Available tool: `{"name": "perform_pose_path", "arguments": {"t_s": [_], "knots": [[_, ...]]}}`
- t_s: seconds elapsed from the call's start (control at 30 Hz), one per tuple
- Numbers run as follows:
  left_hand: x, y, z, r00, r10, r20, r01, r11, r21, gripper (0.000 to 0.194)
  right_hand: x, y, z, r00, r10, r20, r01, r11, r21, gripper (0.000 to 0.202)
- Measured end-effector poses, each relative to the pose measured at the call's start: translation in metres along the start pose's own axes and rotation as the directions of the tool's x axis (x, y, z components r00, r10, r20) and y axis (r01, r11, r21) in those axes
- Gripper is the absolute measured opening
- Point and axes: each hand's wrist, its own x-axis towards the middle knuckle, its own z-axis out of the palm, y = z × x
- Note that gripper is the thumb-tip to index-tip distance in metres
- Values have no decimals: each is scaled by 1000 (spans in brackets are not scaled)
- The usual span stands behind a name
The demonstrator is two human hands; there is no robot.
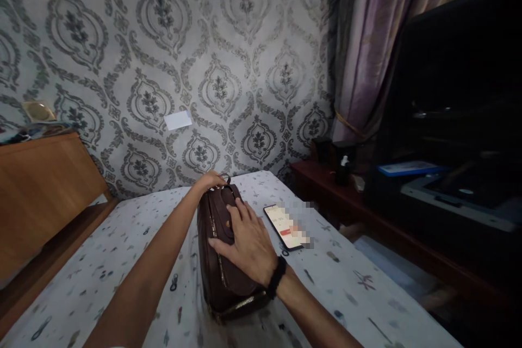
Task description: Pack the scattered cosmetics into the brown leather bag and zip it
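A dark brown leather bag with gold-toned zippers lies lengthwise on the bed in the middle of the head view. At the bag's far end, beside a small dark loop, my left hand is closed on its edge; the fingertips are partly hidden. My right hand, wearing a black fuzzy wristband, rests flat on the bag's top flap. Its fingers are spread and hold nothing. Just right of the bag, a phone lies face up with its screen lit, part of it blurred by pixels.
The bed has a white patterned sheet. A wooden headboard stands at left, with items on top. Behind is a patterned wall with a white switch plate or card. To the right are a dark red shelf, a small bottle and a purple curtain.
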Motion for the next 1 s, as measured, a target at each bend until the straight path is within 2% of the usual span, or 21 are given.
{"name": "perform_pose_path", "arguments": {"t_s": [0.13, 0.33, 0.53, 0.77, 1.0], "knots": [[9, -7, 8, 1000, 19, -6, -19, 1000, 9, 36, 0, 0, -4, 1000, 10, 28, -11, 1000, 9, 74], [19, -13, 11, 999, 40, -30, -40, 999, -1, 36, 6, 4, -15, 998, -66, 0, 66, 998, -10, 66], [23, -19, 9, 986, 87, -139, -98, 993, -72, 37, 7, 9, -10, 996, -89, -14, 89, 996, 27, 59], [9, -25, 7, 966, 179, -186, -214, 959, -186, 32, 8, 11, -1, 991, -121, -53, 121, 993, -8, 58], [-14, -23, 7, 906, 333, -263, -405, 860, -309, 19, 11, 12, 1, 986, -133, -98, 131, 991, -31, 56]]}}
